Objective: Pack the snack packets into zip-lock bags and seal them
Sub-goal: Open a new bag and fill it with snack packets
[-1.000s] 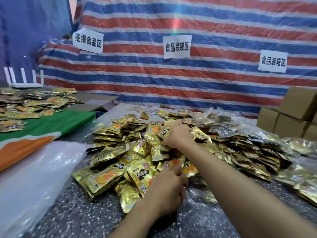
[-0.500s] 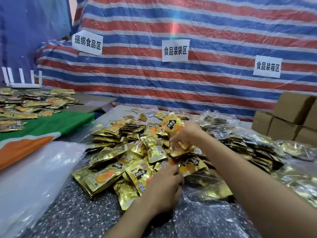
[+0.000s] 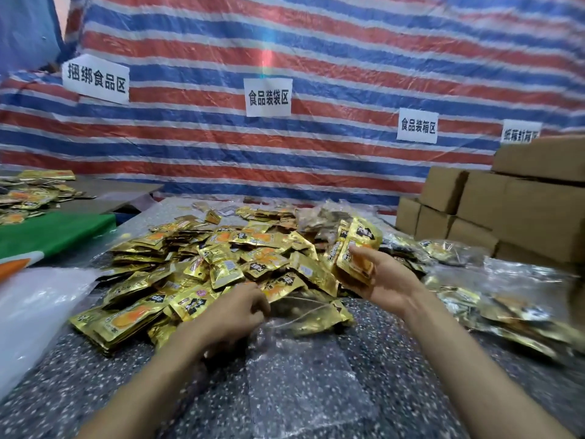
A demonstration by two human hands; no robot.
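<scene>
One clear zip-lock bag (image 3: 304,369) lies flat on the bench (image 3: 95,391), with a few gold packets inside near the mouth. The right grip (image 3: 386,280) clamps a small stack of snack packets (image 3: 354,251), raised just right of the loose pile (image 3: 221,258); count unreadable. The left grip (image 3: 234,315) is curled at the bag mouth; can't tell if it pinches the film. Several filled bags (image 3: 506,308) sit to the right, cardboard boxes (image 3: 512,204) behind.

there's just the one view, a wide-angle camera on the person's head, looking forward and down over both forearms at the speckled table (image 3: 95,391). it sits close, the left hand (image 3: 234,315) and right hand (image 3: 383,277) at lower centre, with the striped tarp wall (image 3: 316,42) filling the upper half of the frame.
</scene>
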